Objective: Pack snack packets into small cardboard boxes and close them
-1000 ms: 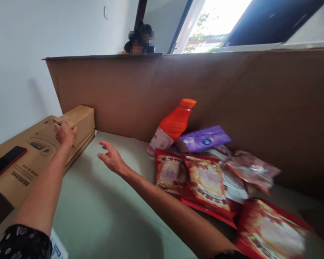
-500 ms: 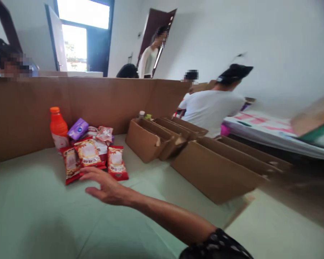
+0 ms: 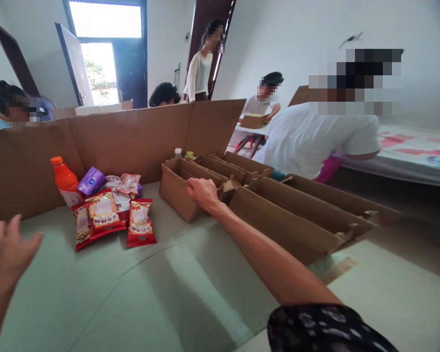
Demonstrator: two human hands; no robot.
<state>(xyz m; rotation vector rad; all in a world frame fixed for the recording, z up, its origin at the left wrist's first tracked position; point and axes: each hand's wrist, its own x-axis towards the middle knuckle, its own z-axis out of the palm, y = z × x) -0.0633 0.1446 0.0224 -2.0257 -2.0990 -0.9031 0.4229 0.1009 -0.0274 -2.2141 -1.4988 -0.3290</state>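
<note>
Cardboard box (image 3: 176, 194) at right fingers (image 3: 195, 187)

Red packet (image 3: 141, 220), left of right hand (image 3: 203, 193): dark Chinese characters, starts 小白, rest unsure. Red packet (image 3: 103, 208) farther left, between right hand and left hand (image 3: 13, 252): ends 核桃, start blurred. Purple pack (image 3: 91, 181) behind it, also between hands: small round emblem, lettering unreadable. Orange bottle (image 3: 66, 183), just beyond left hand's right side: label print too blurred.
</note>
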